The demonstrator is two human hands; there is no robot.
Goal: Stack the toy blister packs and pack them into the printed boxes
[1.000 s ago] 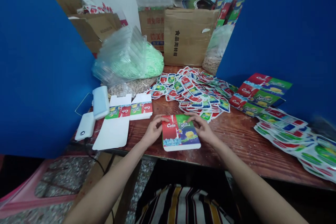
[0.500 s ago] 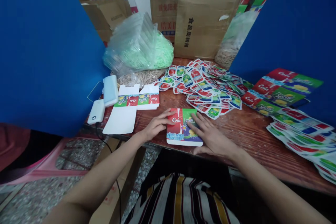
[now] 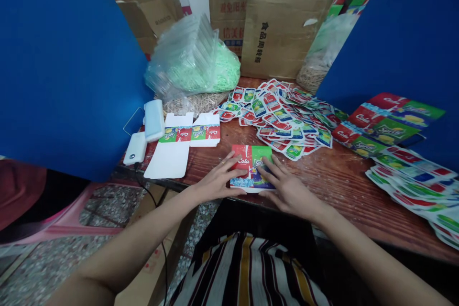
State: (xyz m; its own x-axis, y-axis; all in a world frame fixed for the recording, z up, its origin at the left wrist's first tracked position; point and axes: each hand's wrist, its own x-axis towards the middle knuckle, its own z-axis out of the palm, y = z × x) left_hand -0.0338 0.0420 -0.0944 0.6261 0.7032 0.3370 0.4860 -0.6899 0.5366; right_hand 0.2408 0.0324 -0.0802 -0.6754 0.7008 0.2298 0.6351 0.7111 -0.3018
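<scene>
A printed carton (image 3: 248, 182), red with "Cola" on one half and green with "Sprite" on the other, lies flat near the table's front edge. My left hand (image 3: 219, 179) rests on its left side, fingers spread over the red part. On the green side lies my right hand (image 3: 287, 184), its fingers also spread and thumb at the near edge. Neither hand grips the carton. To the left are unfolded white carton blanks (image 3: 168, 160) with a printed band. Behind the carton is a loose heap of printed cards (image 3: 287, 117).
More printed sheets (image 3: 380, 126) and a fanned stack of cartons (image 3: 419, 186) lie at right. A white power bank (image 3: 136, 148) with a cable sits at left. Clear plastic trays (image 3: 190, 57) and a cardboard box (image 3: 287, 31) stand behind. Blue partitions (image 3: 64, 67) flank the table.
My left hand has moved right and further onto the carton, its thumb now at the near edge. My right hand has shifted slightly, still spread on the carton.
</scene>
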